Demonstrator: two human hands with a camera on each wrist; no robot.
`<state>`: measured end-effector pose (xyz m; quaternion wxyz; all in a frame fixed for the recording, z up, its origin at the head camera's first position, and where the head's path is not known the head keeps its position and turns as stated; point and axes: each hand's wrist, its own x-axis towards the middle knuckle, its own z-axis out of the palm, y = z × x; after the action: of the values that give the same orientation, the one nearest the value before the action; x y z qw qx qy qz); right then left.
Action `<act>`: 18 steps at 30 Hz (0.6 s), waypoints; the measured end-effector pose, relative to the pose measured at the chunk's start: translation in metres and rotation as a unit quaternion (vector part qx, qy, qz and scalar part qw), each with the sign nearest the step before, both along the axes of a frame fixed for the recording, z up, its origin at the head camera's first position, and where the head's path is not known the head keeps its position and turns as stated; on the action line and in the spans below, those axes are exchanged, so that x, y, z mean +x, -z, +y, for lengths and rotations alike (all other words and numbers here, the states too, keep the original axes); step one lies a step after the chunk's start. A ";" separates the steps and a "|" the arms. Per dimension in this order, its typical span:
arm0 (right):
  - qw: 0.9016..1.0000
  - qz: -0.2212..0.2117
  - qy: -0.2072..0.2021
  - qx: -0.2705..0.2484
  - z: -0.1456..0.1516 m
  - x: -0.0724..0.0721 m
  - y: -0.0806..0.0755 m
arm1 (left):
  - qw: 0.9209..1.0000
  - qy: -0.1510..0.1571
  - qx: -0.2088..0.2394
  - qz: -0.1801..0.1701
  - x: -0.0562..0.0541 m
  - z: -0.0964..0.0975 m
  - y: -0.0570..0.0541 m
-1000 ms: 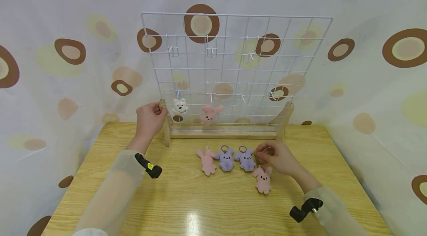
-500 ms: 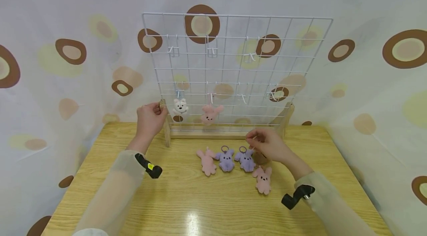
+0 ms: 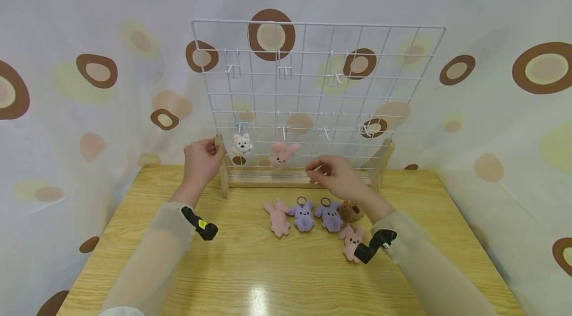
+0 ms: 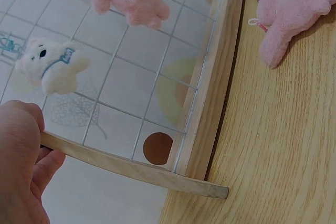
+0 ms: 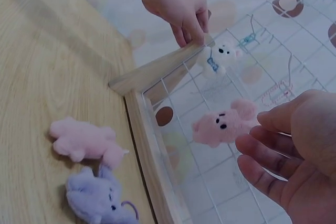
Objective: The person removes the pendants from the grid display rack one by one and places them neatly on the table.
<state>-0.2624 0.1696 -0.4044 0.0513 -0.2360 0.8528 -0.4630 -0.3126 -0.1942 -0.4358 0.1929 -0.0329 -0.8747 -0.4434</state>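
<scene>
At the rack's left wooden post (image 4: 131, 166), my left hand (image 3: 201, 159) grips the upper end between thumb and fingers. My right hand (image 3: 337, 177) is in the air before the lower part of the white wire grid, its fingers loosely bent; the right wrist view shows nothing in them. Two plush keychains hang on hooks: a white bear (image 4: 60, 69) with a blue tag, nearest my left hand, and a pink bunny (image 5: 223, 125), close to my right fingertips in the right wrist view.
On the wooden table (image 3: 214, 266) before the rack lie a pink plush (image 3: 279, 219), two purple ones (image 3: 304, 217), a brown one (image 3: 350, 210) and another pink one (image 3: 350, 240), partly behind the right wrist camera. Several bare white hooks (image 3: 284, 71) are on the grid.
My right hand has moved up and to the left, away from the brown plush, which now shows on the table. My left hand has stayed on the post.
</scene>
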 end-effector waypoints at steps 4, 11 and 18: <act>1.000 0.019 -0.010 0.000 -0.013 -0.008 -0.006 | 1.000 0.002 0.000 0.008 0.000 0.000 0.000; 0.999 0.018 -0.026 -0.025 -0.035 -0.018 -0.012 | 1.000 0.001 0.003 0.006 0.002 0.000 0.000; 0.999 0.036 0.004 -0.021 -0.053 -0.030 -0.019 | 1.000 0.003 0.010 0.004 0.002 -0.001 0.000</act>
<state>-0.2924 0.1165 -0.3854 0.0139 -0.2502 0.8450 -0.4724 -0.3107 -0.1955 -0.4356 0.1952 -0.0354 -0.8692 -0.4528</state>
